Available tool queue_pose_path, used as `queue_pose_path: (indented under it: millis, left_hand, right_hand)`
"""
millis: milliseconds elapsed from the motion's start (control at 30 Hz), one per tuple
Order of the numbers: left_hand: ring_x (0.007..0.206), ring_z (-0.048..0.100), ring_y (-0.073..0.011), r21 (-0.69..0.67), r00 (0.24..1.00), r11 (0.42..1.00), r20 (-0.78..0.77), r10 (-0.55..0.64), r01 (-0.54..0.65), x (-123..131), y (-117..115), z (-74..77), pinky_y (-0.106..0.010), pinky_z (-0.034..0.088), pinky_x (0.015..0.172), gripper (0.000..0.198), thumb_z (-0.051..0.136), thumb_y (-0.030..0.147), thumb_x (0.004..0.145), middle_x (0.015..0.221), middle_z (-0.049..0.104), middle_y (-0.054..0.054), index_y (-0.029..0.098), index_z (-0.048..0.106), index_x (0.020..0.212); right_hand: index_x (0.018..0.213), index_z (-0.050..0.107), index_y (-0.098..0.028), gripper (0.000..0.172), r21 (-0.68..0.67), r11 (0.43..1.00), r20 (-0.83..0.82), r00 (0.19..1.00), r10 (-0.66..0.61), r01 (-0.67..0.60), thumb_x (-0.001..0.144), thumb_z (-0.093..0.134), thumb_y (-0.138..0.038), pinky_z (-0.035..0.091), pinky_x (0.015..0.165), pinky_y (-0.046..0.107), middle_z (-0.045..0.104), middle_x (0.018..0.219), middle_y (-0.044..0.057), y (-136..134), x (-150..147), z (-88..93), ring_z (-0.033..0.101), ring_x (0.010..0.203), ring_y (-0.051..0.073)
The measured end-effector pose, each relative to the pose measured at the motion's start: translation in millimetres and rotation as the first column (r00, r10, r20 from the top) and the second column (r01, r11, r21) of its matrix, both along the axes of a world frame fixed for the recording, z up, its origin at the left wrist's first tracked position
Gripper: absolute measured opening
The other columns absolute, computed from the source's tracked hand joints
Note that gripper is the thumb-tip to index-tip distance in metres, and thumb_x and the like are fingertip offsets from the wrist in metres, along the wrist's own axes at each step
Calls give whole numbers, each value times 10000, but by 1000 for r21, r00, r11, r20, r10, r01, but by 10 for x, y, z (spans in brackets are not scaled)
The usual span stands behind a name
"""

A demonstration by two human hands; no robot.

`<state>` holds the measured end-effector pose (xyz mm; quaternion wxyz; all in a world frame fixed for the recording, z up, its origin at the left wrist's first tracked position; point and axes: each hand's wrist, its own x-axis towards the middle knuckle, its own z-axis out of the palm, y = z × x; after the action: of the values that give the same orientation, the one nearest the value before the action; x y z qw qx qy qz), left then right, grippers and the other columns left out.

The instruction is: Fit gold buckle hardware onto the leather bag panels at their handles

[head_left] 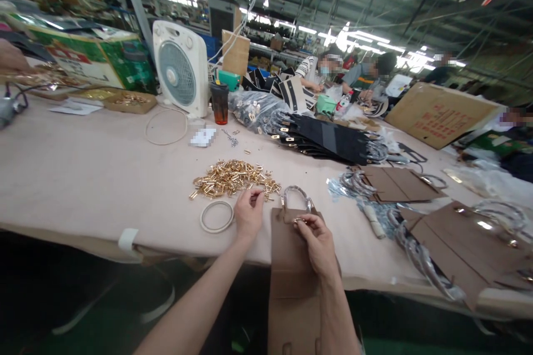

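A brown bag panel (291,266) hangs over the table's front edge, its wrapped handle (296,191) standing up at the far end. Over this panel, my right hand (318,241) pinches a small gold metal fitting (298,221). To the left, my left hand (250,211) is at the near edge of a pile of gold metal fittings (233,177), its fingertips pressed together. Whatever sits between those fingertips is too small to make out. A roll of pale tape (216,217) lies flat just left of my left hand.
Brown bag panels with wrapped handles (466,238) lie to the right. Black strap pieces (328,136) are stacked behind. A white fan (180,69) and a dark cup (219,104) stand at the back left. Co-workers (366,77) sit across the table.
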<state>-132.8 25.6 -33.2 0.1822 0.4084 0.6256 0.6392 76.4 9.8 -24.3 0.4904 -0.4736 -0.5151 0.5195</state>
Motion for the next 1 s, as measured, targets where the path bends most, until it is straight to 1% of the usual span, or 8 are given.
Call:
queue_pose_path:
  millis: [167, 300, 400, 500, 600, 700, 800, 1000]
  left_hand:
    - [867, 689, -193, -11, 967, 999, -251, -38, 37, -146, 206, 60, -330, 587, 807, 108, 609, 222, 953, 964, 709, -59, 201, 714, 940]
    - [949, 674, -221, -42, 943, 995, -320, -94, 85, -203, 257, 26, -368, 580, 864, 110, 618, 159, 916, 1044, 680, -81, 196, 722, 924]
    - [967, 670, -206, -40, 936, 996, -340, -92, 83, -140, 164, 37, -353, 579, 868, 173, 612, 187, 934, 1250, 597, -108, 201, 718, 1070]
    - [786, 649, -167, -122, 908, 984, -383, -170, 133, -11, -32, 91, -350, 565, 848, 202, 610, 283, 976, 1173, 620, -74, 229, 687, 1155]
    - [874, 661, -208, -255, 805, 943, -500, -319, 215, 135, -239, 143, -345, 540, 848, 247, 697, 429, 937, 1084, 649, -52, 259, 681, 1116]
    - [949, 648, -229, -342, 710, 913, -584, -393, 224, 253, -355, 166, -336, 522, 840, 253, 775, 428, 873, 1045, 631, -41, 258, 666, 1025]
    - [929, 641, -210, -359, 737, 911, -558, -383, 202, 323, -359, 165, -329, 522, 827, 177, 752, 345, 888, 1045, 607, -29, 248, 627, 968]
    - [981, 654, -223, -298, 847, 924, -401, -349, 240, 398, -269, 166, -348, 529, 869, 139, 692, 239, 886, 1089, 626, -65, 223, 557, 855]
  right_hand:
    - [1069, 659, -250, 340, 12, 1000, -11, 1000, 3, -3, 852, 801, -470, 538, 984, 409, 759, 1084, 66, 3, 11, -45, 698, 1042, 243]
    - [1073, 683, -244, 362, 28, 999, 31, 999, -28, 27, 833, 806, -485, 549, 948, 413, 754, 1064, 67, -9, -4, -29, 695, 1001, 248]
    - [1028, 722, -237, 300, 73, 996, 67, 997, -49, 44, 844, 799, -462, 546, 937, 402, 755, 1051, 68, -31, -18, -12, 688, 998, 248]
    - [1002, 750, -239, 250, 120, 991, 87, 994, -72, 61, 855, 793, -437, 539, 946, 398, 765, 1049, 68, -53, -24, 3, 688, 1008, 252]
    - [1013, 754, -245, 227, 125, 990, 80, 994, -72, 62, 868, 782, -417, 545, 930, 388, 762, 1051, 63, -68, -17, 12, 693, 984, 242]
    - [1030, 738, -250, 223, 102, 994, 42, 998, -48, 43, 873, 777, -404, 548, 928, 374, 748, 1099, 60, -73, -6, 18, 693, 996, 231]
    - [983, 725, -239, 234, 88, 995, 14, 999, -45, 44, 844, 806, -409, 540, 951, 368, 738, 1125, 65, -66, -6, 27, 683, 1041, 236]
    - [902, 676, -233, 248, 111, 989, 12, 994, -105, 103, 810, 842, -393, 538, 885, 338, 704, 970, 34, -35, -10, -21, 657, 935, 206]
